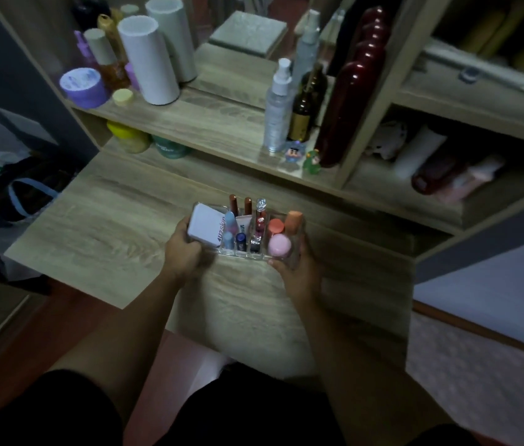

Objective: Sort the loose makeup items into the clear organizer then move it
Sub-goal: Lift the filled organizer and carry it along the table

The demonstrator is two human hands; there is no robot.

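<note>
A clear organizer (pixel 243 253) sits on the wooden desk (pixel 99 226), held at both ends. My left hand (pixel 183 249) grips its left end, my right hand (pixel 296 268) its right end. Inside stand a white compact box (pixel 205 228) at the left, two brown lipsticks (pixel 240 204), a light blue tube (pixel 231 222), a dark blue cap (pixel 240 239), a glittery red tube (pixel 260 220), orange-capped items (pixel 286 223) and a round pink item (pixel 280 246). I cannot tell whether the organizer touches the desk.
A raised shelf (pixel 209 123) behind holds white cylinders (pixel 148 62), a purple jar (pixel 84 86), a spray bottle (pixel 278 107), a brown bottle (pixel 302 117) and a tall dark red bottle (pixel 344 114). Small figurines (pixel 305 157) stand at the shelf edge. A side cubby (pixel 431 162) holds rolled items.
</note>
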